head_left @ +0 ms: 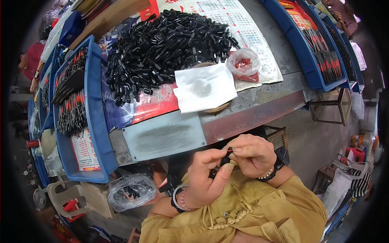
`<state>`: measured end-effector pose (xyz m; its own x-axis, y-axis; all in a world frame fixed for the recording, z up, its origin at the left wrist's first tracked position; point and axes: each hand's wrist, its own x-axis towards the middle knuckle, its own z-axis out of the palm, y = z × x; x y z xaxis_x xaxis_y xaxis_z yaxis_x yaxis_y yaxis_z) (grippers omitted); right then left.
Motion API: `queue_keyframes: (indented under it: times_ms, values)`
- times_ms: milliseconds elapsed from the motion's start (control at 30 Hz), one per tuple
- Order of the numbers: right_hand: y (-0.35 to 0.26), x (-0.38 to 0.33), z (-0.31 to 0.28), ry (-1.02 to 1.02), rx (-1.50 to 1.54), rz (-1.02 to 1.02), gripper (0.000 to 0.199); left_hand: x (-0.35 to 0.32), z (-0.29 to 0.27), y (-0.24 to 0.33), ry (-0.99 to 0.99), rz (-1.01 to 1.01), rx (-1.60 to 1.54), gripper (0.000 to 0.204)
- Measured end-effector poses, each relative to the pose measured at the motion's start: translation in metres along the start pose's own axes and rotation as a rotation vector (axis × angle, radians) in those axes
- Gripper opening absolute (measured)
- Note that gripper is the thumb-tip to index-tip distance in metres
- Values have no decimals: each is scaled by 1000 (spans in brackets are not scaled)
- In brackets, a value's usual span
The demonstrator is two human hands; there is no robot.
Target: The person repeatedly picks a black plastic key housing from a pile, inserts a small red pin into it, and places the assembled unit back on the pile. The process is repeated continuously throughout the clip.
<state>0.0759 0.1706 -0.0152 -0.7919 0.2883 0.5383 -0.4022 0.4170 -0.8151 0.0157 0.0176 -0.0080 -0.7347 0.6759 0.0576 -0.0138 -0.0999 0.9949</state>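
Note:
Close to my chest, my left hand (204, 178) and my right hand (253, 154) meet around a small black plastic part with a red tip (226, 157). Both hands pinch it between thumb and fingers, the right from above, the left from below. A big heap of loose black plastic parts (170, 44) lies on the table ahead. Beside the heap sits a clear bag of small red pieces (243, 62). A white cloth (204, 87) lies over a round wooden disc at the table's near edge.
Blue trays with rows of finished black-and-red parts stand at the left (95, 117) and right (304, 60). A grey metal plate (164, 139) hangs at the table edge. A clear bag of black parts (130, 191) rests by my left knee. Another person's arm (34, 77) shows far left.

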Motion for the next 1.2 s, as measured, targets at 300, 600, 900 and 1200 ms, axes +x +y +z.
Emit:
queue_keyframes:
  times_ms: [300,600,900,1200]
  values:
    - [4,1,11,-3,187,89,23,3,-4,-1,30,-52,-104,28]
    - [0,10,12,27,58,8,24,5,-9,-3,57,-71,-193,28]
    - [-9,13,23,235,672,511,11,15,-17,6,-96,-226,-430,34]
    - [1,34,16,-317,327,363,17,27,-41,15,-206,-449,-506,58]
